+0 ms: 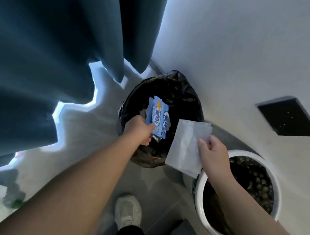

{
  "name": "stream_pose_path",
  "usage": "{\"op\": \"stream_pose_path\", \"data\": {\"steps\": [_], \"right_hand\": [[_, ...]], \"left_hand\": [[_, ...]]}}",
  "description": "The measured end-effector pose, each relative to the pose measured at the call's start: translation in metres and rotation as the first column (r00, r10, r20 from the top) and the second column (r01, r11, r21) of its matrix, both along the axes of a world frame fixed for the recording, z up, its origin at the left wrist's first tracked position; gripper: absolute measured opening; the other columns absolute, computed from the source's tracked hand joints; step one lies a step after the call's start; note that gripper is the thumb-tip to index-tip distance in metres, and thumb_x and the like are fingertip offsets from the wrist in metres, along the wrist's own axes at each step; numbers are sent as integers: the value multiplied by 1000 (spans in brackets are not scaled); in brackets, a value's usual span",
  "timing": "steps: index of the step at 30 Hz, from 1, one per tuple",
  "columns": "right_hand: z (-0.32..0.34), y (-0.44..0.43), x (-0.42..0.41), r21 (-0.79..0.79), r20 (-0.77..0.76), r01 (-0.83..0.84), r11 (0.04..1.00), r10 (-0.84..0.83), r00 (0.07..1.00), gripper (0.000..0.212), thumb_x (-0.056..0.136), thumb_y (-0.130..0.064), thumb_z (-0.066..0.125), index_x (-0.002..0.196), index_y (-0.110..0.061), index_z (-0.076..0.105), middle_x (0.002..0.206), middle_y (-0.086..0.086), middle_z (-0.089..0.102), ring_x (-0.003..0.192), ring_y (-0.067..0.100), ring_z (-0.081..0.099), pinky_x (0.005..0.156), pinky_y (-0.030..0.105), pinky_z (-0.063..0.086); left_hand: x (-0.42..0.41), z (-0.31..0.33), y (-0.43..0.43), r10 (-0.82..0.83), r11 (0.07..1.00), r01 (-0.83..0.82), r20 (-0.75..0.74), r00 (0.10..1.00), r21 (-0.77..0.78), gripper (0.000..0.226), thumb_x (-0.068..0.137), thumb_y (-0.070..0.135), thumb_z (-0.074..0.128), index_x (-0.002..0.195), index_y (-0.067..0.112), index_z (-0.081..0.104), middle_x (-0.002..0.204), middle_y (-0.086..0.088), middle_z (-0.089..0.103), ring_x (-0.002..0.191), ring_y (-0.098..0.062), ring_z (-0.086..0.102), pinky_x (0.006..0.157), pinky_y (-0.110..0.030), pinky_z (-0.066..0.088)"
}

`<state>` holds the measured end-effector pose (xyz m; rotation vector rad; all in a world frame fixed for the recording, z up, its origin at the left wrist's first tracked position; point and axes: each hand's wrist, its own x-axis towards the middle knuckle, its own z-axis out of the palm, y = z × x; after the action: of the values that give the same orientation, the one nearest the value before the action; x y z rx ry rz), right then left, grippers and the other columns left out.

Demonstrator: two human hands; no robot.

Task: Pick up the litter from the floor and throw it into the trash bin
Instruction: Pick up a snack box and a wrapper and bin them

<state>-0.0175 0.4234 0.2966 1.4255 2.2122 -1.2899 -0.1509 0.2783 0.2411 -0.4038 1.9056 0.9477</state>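
Observation:
A trash bin lined with a black bag (186, 94) stands on the floor against the white wall. My left hand (140, 130) reaches over its opening and pinches a blue and white snack wrapper (159, 118) that hangs above the inside of the bin. My right hand (213, 155) holds a white sheet of paper (185, 144) by its right edge, just to the right of the bin's rim and over the gap between the bin and a white pot.
A white round pot (273, 183) with dark contents stands to the right of the bin. A dark blue curtain (50, 40) hangs at the left. A black wall plate (290, 116) sits on the wall. My shoe (128, 211) is on the grey floor below.

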Motion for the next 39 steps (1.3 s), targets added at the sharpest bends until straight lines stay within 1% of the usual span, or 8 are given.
{"op": "stream_pose_path", "data": {"steps": [4,8,13,16,20,26,34,39], "right_hand": [[-22,-4,-6,-29,6,29,999,-29,1000,17,95,-23,48,94,-10,59,90,9,65,85,28,63,77,42,51],[-46,-23,-22,-113,37,57,992,-53,998,25,88,-32,47,94,-9,55,94,17,63,90,37,62,78,58,54],[-78,-30,-72,-199,62,269,943,-262,963,11,98,-14,45,99,-8,54,97,12,60,93,28,62,65,40,60],[-101,-29,-87,-257,188,353,900,-311,931,30,99,-19,51,128,-11,49,114,13,59,102,28,61,68,36,59],[-96,-45,-79,4,354,-62,998,57,934,64,97,-32,54,150,-15,22,135,10,47,120,33,50,83,37,48],[-46,-117,-59,292,374,-782,551,687,623,70,95,-48,46,153,-25,13,161,6,15,148,27,10,116,50,18],[-63,-251,-44,309,242,-946,95,954,175,72,97,-46,42,154,-29,2,163,5,-2,149,29,-8,117,53,-1],[-147,-322,-32,286,271,-958,-31,961,49,69,99,-47,34,153,-31,-5,162,4,-12,148,30,-13,119,53,-1]], "left_hand": [[3,-3,-24,-223,972,202,-197,955,-123,54,89,26,62,136,14,40,117,-10,57,98,-32,64,82,-47,56],[16,26,-79,-552,834,463,-431,714,-300,58,86,27,63,139,18,41,134,-7,47,120,-28,49,91,-45,48],[15,24,-140,-713,701,557,-438,548,-445,63,80,20,68,137,15,43,132,-9,48,116,-33,50,89,-46,49],[15,12,-163,-735,678,547,-440,516,-490,63,81,23,70,138,13,44,134,-9,49,115,-33,53,85,-44,50],[18,7,-190,-785,616,541,-387,484,-572,67,82,31,69,141,13,41,140,-11,45,120,-34,49,87,-45,48],[33,16,-244,-820,556,506,-335,464,-659,70,74,34,76,135,11,50,133,-15,52,114,-36,54,81,-45,50],[89,-17,-336,-780,527,461,-191,596,-714,70,88,47,57,147,18,31,149,-9,36,132,-28,41,98,-41,43],[114,-95,-400,-764,480,449,-108,636,-753,70,89,51,54,146,21,26,149,-7,33,132,-26,39,99,-39,42]]}}
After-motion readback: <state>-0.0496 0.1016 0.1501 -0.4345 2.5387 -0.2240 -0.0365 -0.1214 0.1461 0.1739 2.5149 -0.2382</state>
